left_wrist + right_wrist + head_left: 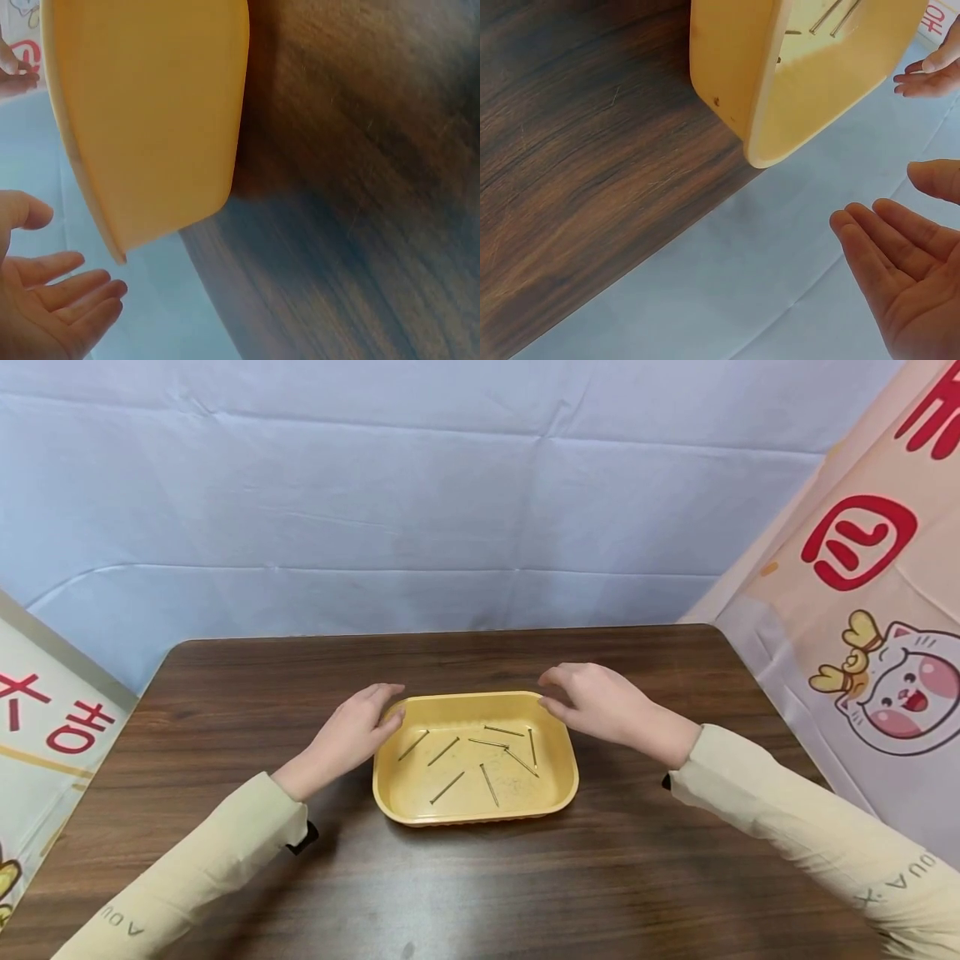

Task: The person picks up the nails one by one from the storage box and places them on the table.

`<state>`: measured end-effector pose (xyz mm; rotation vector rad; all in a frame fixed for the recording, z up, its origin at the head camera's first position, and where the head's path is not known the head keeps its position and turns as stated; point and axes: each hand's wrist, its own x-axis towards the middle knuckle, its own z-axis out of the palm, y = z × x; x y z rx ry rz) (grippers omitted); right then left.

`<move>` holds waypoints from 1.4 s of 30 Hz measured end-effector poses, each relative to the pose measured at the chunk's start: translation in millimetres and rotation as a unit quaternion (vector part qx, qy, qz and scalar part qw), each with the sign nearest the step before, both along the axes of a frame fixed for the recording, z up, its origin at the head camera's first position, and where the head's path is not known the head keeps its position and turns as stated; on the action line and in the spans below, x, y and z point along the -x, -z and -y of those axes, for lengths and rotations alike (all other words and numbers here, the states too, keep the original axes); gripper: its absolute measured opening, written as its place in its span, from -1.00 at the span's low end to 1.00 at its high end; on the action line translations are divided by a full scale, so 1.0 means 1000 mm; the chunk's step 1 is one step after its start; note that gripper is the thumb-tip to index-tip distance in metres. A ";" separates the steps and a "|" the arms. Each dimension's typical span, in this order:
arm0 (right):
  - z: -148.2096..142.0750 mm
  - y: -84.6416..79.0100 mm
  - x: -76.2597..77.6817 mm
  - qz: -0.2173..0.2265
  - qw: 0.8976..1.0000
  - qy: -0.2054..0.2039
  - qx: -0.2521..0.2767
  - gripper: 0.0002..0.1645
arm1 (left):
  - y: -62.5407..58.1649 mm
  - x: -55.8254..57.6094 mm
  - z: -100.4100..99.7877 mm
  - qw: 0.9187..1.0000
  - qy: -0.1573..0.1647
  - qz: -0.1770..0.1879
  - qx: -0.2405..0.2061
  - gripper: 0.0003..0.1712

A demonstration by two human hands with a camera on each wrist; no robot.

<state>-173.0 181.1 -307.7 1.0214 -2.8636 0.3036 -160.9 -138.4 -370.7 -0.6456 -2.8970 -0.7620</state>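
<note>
A yellow plastic tray (405,789) lies on the table with several thin metal nails (447,787) scattered over its floor. At the tray's far left corner is my left hand (358,727), its fingers relaxed and slightly bent. The left wrist view shows that hand (56,307) apart from the tray's outer wall (150,112), holding nothing. My right hand (600,702) hovers by the far right corner, thumb and fingers spread apart. From the right wrist view, a gap separates this hand (907,262) from the tray rim (761,112); its palm holds nothing.
The dark wood-grain table (480,893) extends on all sides of the tray. Behind its far edge hangs a pale blue cloth (375,527). Printed banners with red characters stand at the right (900,610) and at the left (45,718).
</note>
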 end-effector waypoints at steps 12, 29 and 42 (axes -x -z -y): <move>0.006 -0.001 -0.008 0.007 1.000 -0.009 0.009 -0.69 | 0.006 -0.011 -0.005 1.000 0.001 -0.004 -0.023 -0.44; 0.017 0.001 -0.019 0.031 0.999 -0.013 0.004 -0.66 | 0.018 -0.021 -0.010 0.999 -0.010 -0.030 -0.017 -0.40; 0.023 0.008 -0.022 0.038 0.999 -0.017 0.015 -0.70 | 0.028 -0.023 -0.011 0.999 -0.021 -0.032 -0.024 -0.41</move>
